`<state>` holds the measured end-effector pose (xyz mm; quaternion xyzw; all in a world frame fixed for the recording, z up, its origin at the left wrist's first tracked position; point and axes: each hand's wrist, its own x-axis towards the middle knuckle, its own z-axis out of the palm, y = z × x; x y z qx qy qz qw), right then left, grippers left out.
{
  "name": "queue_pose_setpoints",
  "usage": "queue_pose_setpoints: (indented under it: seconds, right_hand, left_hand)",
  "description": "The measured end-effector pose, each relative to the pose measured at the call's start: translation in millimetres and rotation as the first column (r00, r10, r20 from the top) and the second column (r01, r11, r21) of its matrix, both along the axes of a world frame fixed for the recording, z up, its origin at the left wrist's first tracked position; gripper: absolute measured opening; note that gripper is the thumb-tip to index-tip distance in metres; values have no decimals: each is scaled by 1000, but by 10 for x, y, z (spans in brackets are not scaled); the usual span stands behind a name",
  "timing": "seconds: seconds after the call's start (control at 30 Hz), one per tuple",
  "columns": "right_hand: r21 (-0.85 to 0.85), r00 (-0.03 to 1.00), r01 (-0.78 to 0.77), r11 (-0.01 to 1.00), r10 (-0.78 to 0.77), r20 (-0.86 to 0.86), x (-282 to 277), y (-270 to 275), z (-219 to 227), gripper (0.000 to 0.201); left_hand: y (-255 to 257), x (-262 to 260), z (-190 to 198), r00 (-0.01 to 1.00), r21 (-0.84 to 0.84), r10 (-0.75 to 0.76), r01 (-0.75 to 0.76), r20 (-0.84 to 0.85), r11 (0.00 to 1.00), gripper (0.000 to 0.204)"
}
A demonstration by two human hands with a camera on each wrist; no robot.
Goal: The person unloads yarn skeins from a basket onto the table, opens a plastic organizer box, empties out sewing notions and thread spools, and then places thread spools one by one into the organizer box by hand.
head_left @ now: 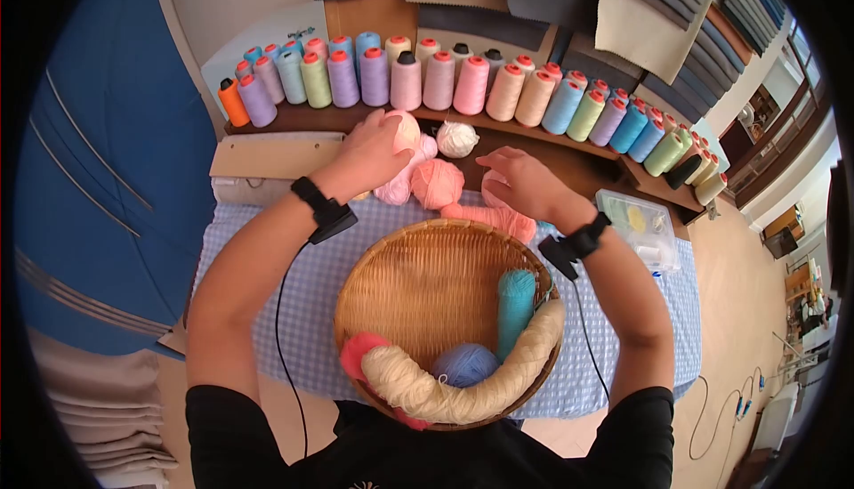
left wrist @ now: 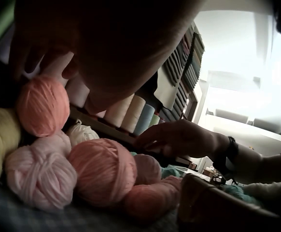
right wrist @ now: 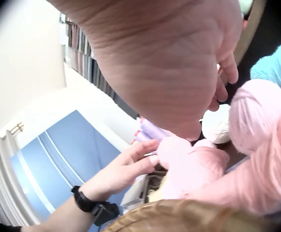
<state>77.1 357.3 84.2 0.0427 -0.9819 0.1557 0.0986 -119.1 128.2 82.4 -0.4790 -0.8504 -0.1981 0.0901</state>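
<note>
My left hand (head_left: 369, 155) holds a peach yarn ball (head_left: 406, 130) between fingers and thumb, above pale pink yarn (left wrist: 41, 176). In the left wrist view that ball (left wrist: 43, 105) looks coral, with fingertips at its top. My right hand (head_left: 534, 188) is over a pink ball (head_left: 495, 188), fingers loosely bent, gripping nothing visible; its palm (right wrist: 164, 63) fills the top of the right wrist view. Between the hands lie a coral ball (head_left: 437, 184) and a white ball (head_left: 458, 139). A coral skein (head_left: 494, 219) lies behind the wicker basket (head_left: 409, 266).
The basket contains a cream skein (head_left: 463, 391), a blue ball (head_left: 466, 365) and teal yarn (head_left: 516, 307). Thread cones (head_left: 438, 81) line the shelf behind. A clear plastic box (head_left: 642, 233) stands at right on the checked cloth (head_left: 302, 311); a beige board (head_left: 267, 158) lies at left.
</note>
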Motion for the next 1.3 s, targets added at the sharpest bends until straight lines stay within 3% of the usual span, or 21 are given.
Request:
queue_pose_setpoints:
  seconds: [0.03, 0.1, 0.17, 0.23, 0.3, 0.4, 0.53, 0.63, 0.7, 0.73, 0.77, 0.83, 0.9, 0.97, 1.03, 1.07, 1.17, 1.23, 1.3]
  right_hand:
    - [-49, 997, -70, 996, 69, -28, 150, -97, 150, 41]
    - [-235, 958, -101, 967, 158, 240, 536, -399, 596, 40]
    - [-380, 851, -384, 841, 482, 207, 873, -506, 640, 43]
    - [-471, 719, -508, 721, 656, 229, 1148, -660, 634, 48]
    - [-445, 684, -511, 736, 661, 309, 1363, -809, 643, 52]
    - [-252, 763, -478, 842, 540, 357, 1550, -873, 628, 51]
    - [-92, 832, -429, 899, 433, 347, 1648, -847, 435, 43]
    - [-197, 815, -435, 879, 477, 330, 1616, -812, 571, 39]
    - [-252, 850, -403, 880, 462, 254, 1571, -674, 584, 38]
    - [-310, 876, -379, 872, 446, 182, 1542, -594, 598, 38]
    - [-305, 930, -309, 901, 354, 102, 1506, -532, 624, 38]
    - [-227, 991, -128, 965, 136, 19, 1390, -366, 608, 40]
    - [-287, 982, 188, 939, -190, 18, 1186, -237, 552, 41]
    - [-232, 939, 230, 945, -278, -201, 892, 62, 310, 42]
    - [-214, 904, 301, 929, -349, -245, 636, 291, 183, 43]
    - [-204, 863, 371, 906, -418, -286, 530, 387, 129, 44]
    - [-163, 805, 466, 870, -493, -331, 318, 593, -68, 46]
    - [-129, 812, 514, 848, -529, -248, 292, 656, -215, 47]
    - [26, 869, 477, 879, -467, -162, 349, 649, -327, 49]
  left_hand:
    - [-99, 95, 63, 1000, -14, 2, -1, 18, 1000, 52]
    - [-350, 311, 239, 927, 79, -372, 368, 42, 926, 41]
    - [-661, 625, 426, 798, 26, -561, 570, 221, 821, 38]
    - [-934, 826, 472, 621, -91, -640, 746, 452, 660, 44]
    - [-1134, 1038, 516, 399, 35, -767, 877, 502, 479, 45]
    - [-1289, 1307, 475, 344, -17, -756, 915, 556, 403, 45]
    - [-1334, 1399, 355, 403, -148, -759, 911, 512, 385, 43]
    - [-1307, 1297, 295, 335, -23, -772, 923, 540, 384, 38]
    - [-1245, 1201, 485, 490, -3, -711, 825, 504, 566, 24]
    - [-1207, 1164, 557, 575, 6, -599, 718, 557, 696, 25]
    - [-1139, 1078, 590, 632, 7, -547, 651, 549, 759, 27]
    - [-898, 938, 513, 651, 224, -539, 506, 535, 833, 21]
    - [-602, 848, 676, 701, 132, -327, 318, 634, 939, 24]
    - [-253, 569, 503, 761, 207, -418, 364, 497, 908, 25]
    - [53, 411, 413, 876, 65, -224, 217, 427, 974, 31]
    - [214, 328, 327, 878, 66, -225, 219, 423, 974, 31]
    - [477, 229, 165, 934, -5, -196, 207, 299, 978, 40]
    - [491, 239, 123, 890, -51, -316, 351, 330, 935, 45]
    - [356, 346, 158, 907, -24, -339, 355, 252, 934, 44]
